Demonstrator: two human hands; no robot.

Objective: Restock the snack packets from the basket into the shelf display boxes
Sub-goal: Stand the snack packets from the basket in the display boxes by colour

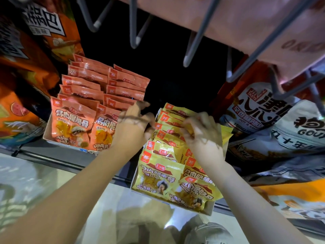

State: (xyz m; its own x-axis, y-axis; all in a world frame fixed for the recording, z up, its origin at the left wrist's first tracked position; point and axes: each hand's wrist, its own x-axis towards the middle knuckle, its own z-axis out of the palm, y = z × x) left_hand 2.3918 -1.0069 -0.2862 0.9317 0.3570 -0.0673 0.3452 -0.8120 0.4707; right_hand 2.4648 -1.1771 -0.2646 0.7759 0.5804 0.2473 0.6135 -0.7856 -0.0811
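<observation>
Reaching into the right display box (pixel 209 209), both hands work among yellow snack packets (pixel 158 175) standing upright in rows, long axes vertical, printed faces toward the camera. Left hand (pixel 131 127), fingers curled, grips the back packets' top edges; right hand (pixel 202 136) pinches packets beneath it. Orange packets (pixel 73 120) fill the box (pixel 47 136) left of the left hand.

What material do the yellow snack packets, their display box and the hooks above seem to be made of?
Yellow snack packets: glossy plastic film, probably; they crinkle and reflect light. Display box: looks like thin cardboard, with a matte pale wall and folded corner. Hooks: likely metal wire with a smooth grey coating; thin, straight and rigid.
</observation>
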